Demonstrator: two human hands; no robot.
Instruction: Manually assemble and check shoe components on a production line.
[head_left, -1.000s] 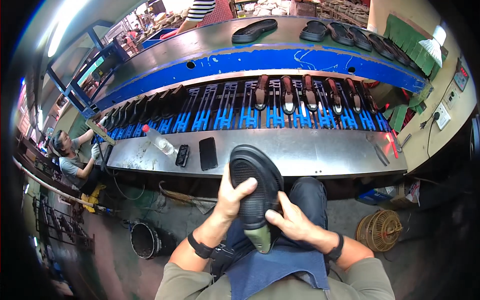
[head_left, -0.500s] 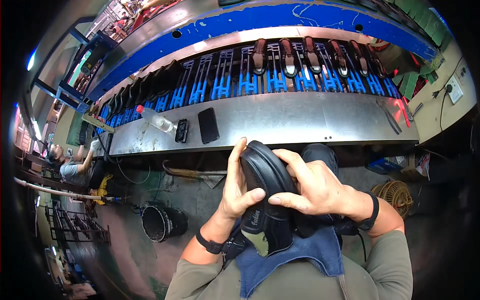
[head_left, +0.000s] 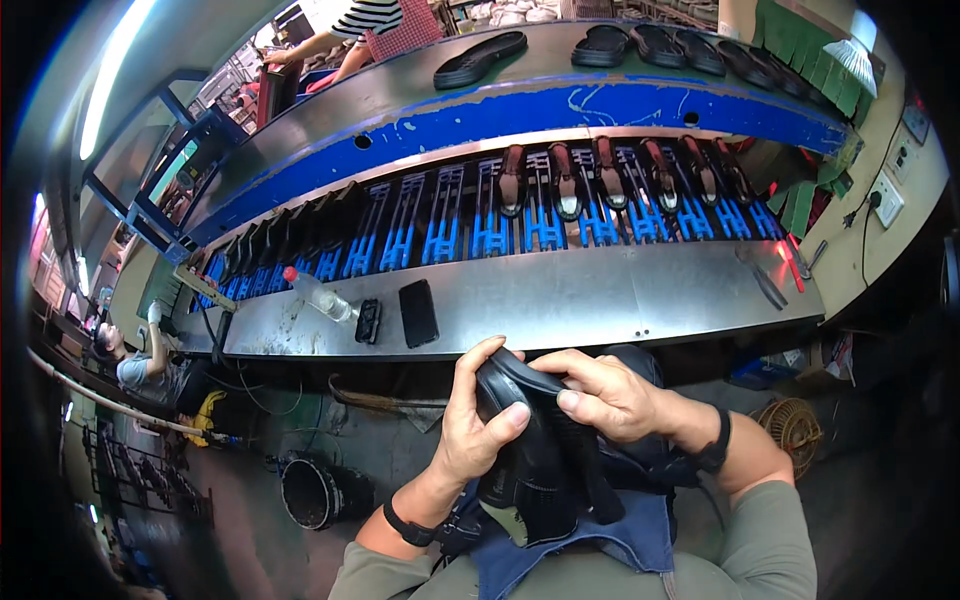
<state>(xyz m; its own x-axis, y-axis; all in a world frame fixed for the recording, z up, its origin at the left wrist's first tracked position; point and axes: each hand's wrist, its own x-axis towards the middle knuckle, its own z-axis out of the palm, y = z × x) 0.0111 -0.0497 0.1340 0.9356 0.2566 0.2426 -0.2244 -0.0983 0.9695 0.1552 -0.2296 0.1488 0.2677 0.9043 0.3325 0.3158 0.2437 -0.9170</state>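
Observation:
Over my lap I hold a black shoe (head_left: 530,470), its toe pointing away from me and a pale green patch at its heel. My left hand (head_left: 468,432) is closed round the toe from the left, thumb on the upper. On the other side, my right hand (head_left: 618,402) pinches the edge of the black sole (head_left: 532,376) near the toe, thumb on top. Between the hands the sole edge stands out from the upper; whether they are joined lower down is hidden. A blue cloth (head_left: 640,530) lies on my lap below the shoe.
A metal bench (head_left: 560,295) carries a bottle (head_left: 325,300), a phone (head_left: 419,312), a small black case (head_left: 368,321) and pliers (head_left: 765,285). Behind are blue racks (head_left: 440,225) with shoes. Soles (head_left: 480,60) lie on the upper shelf. A black bucket (head_left: 325,490) stands lower left; a co-worker (head_left: 150,365) sits far left.
The view has tipped up, showing more of the upper shelf. My right hand has shifted up to the toe end, and the sole edge there now stands away from the upper.

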